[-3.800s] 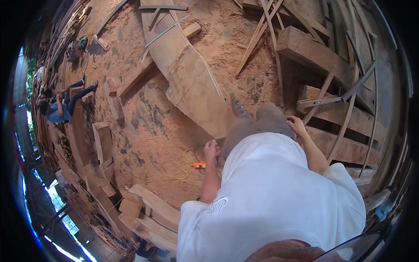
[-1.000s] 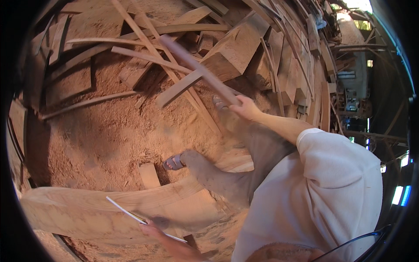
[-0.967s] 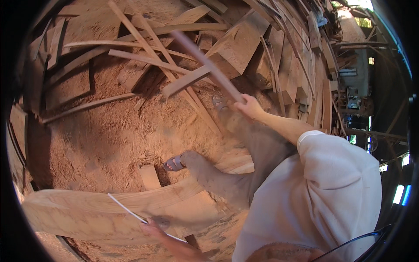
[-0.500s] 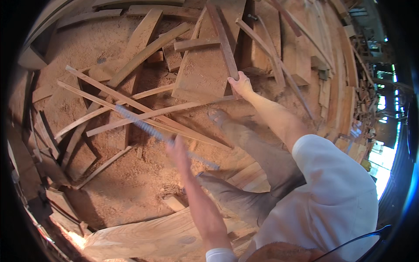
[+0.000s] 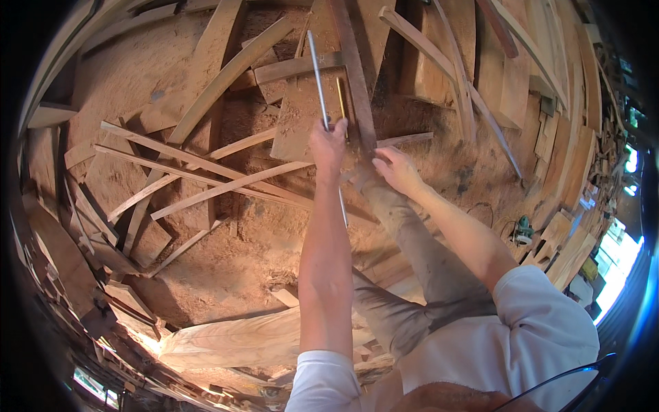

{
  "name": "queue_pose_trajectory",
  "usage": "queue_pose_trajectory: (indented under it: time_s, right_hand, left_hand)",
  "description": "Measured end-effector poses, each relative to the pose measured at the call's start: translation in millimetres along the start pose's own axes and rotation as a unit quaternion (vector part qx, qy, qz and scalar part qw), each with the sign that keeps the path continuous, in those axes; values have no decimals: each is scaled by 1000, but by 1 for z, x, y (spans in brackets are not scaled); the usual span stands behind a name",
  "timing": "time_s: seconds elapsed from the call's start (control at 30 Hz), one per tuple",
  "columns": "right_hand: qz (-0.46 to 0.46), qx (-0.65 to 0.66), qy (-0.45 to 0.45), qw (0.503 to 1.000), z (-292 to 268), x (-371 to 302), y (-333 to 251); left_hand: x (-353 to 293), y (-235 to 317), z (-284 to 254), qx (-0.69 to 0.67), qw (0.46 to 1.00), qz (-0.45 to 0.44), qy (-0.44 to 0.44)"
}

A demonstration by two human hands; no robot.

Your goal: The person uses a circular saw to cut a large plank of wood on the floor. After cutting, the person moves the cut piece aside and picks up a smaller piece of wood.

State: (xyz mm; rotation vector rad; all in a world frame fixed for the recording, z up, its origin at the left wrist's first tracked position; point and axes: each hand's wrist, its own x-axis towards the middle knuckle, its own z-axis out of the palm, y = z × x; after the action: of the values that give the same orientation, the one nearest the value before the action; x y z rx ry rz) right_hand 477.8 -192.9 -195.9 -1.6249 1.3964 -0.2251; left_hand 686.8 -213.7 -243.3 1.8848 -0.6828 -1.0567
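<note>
My left hand [image 5: 328, 145] is closed around a long, thin, pale metal strip [image 5: 318, 75], which looks like a ruler seen edge-on. A slim yellow pencil-like stick [image 5: 341, 99] also sticks up from its fingers. Beneath and to the right lies a long dark-brown wooden bar [image 5: 355, 69] pointing away from me. At its near end is my right hand [image 5: 399, 170], thumb and fingers curled at the bar's right edge. The near tip of the bar is blurred. A short wooden piece [image 5: 298, 67] meets the bar from the left, above a wide board [image 5: 292, 130].
Thin wooden strips [image 5: 206, 168] lie crossed on the sawdust-covered floor to the left. Planks [image 5: 518, 89] are stacked along the right, near a green power tool [image 5: 524, 230]. A large pale slab [image 5: 233, 340] lies close by at the lower left.
My left hand has swung up and right with the metal strip, now beside the wooden bar. The yellow stick has come into sight. My right hand has slid nearer along the bar to its end.
</note>
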Motion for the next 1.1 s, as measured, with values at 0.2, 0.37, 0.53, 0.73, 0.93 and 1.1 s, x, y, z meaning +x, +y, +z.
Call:
queue_pose_trajectory:
  time_s: [0.2,0.37,0.53,0.73,0.93,1.1]
  right_hand:
    - [-37,36,-62,997,-24,-45,-20]
    - [140,173,-169,960,41,-17,-42]
    - [194,225,-46,954,72,31,-61]
    - [174,59,-142,973,14,-10,-44]
    - [-60,-357,-295,884,-97,-34,44]
    - [-107,-436,-379,809,-44,-116,-27]
  left_hand:
    - [7,14,-2,-122,991,-56,-8]
    - [19,67,-16,-314,929,-162,-105]
    - [-50,38,-51,-107,987,-41,110]
    - [-319,-84,-148,-57,962,-207,170]
    - [-611,-206,-167,-81,865,-389,305]
    - [-795,-194,-140,-193,753,-510,369]
